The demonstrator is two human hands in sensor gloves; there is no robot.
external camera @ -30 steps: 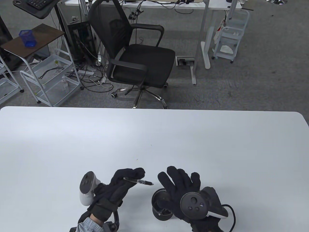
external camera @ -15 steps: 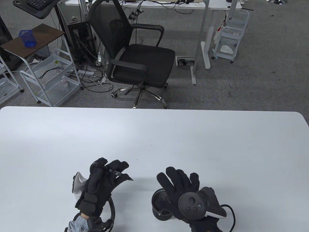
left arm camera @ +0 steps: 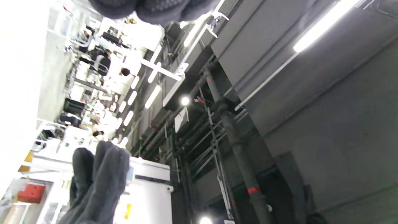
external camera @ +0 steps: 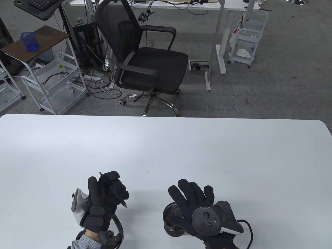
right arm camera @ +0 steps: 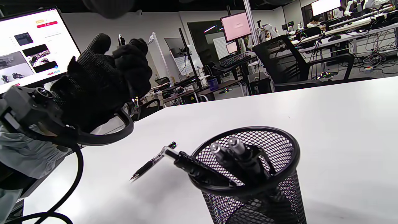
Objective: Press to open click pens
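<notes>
My left hand (external camera: 107, 190) grips a black click pen (external camera: 122, 201) in a closed fist. The pen's click end sticks out at the top by the thumb and its tip points down to the right. The right wrist view shows the same fist (right arm camera: 105, 77) raised above the table. My right hand (external camera: 192, 198) has its fingers spread and hovers over a black mesh pen cup (external camera: 168, 225), thumb across the rim. The cup (right arm camera: 279, 155) holds three pens (right arm camera: 236, 155). Another black pen (right arm camera: 152, 161) lies on the table left of the cup.
The white table (external camera: 207, 155) stretches far ahead of both hands. A black office chair (external camera: 145, 62) stands beyond its far edge. The left wrist view faces the ceiling, with gloved fingers (left arm camera: 149, 9) at the top edge.
My left hand has drawn back to the left and turned the pen from pointing right to nearly upright in the fist. The right hand and the cup have not moved.
</notes>
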